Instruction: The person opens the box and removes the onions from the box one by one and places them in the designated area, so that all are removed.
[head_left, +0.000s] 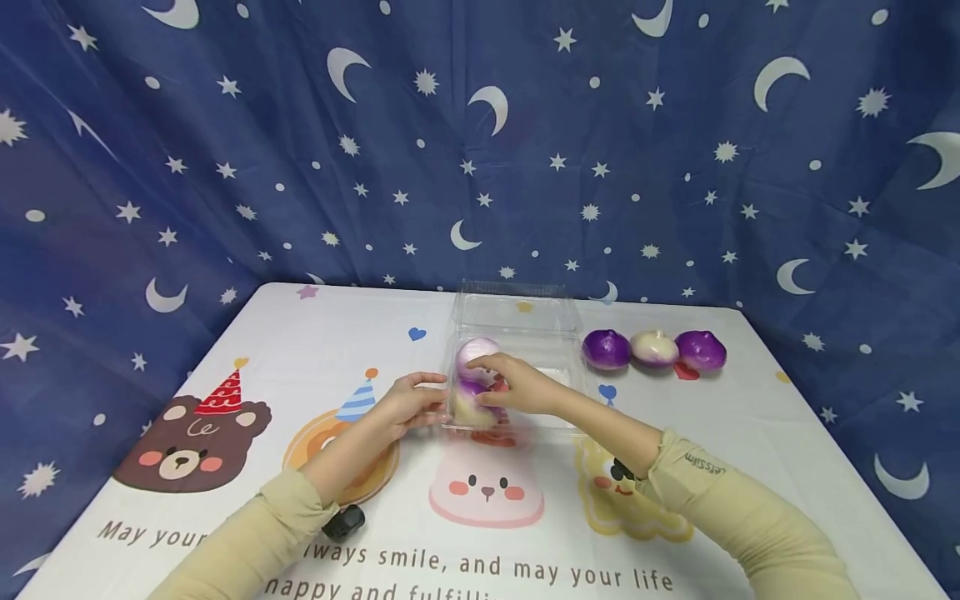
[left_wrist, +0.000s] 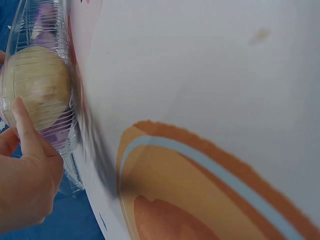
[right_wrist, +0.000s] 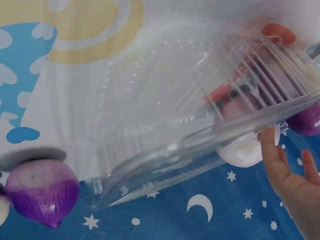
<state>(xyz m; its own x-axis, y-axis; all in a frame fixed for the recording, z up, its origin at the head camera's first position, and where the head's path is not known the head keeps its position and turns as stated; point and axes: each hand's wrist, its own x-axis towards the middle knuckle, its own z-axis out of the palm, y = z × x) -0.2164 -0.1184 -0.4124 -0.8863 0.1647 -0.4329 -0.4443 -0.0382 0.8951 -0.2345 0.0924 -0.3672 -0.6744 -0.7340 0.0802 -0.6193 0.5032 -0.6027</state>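
A clear plastic clamshell box [head_left: 551, 415] stands on the table with its lid [head_left: 517, 312] folded back. At its left end lie a pale pinkish onion [head_left: 477, 348] and a purple-and-cream onion [head_left: 468, 410]. My left hand [head_left: 411, 404] touches the box's left wall from outside; in the left wrist view a straight finger [left_wrist: 25, 125] lies along the ribbed plastic. Reaching in over the box, my right hand [head_left: 525, 387] has its fingers spread near both onions. In the right wrist view a fingertip [right_wrist: 268, 135] touches or nearly touches a white onion [right_wrist: 242, 150].
Right of the box, three onions sit in a row: a purple one [head_left: 607, 350], a whitish one [head_left: 654, 347] and another purple one [head_left: 701, 351]. A small black object [head_left: 344, 523] lies by my left forearm. A blue star-print curtain [head_left: 420, 167] hangs behind the printed tablecloth.
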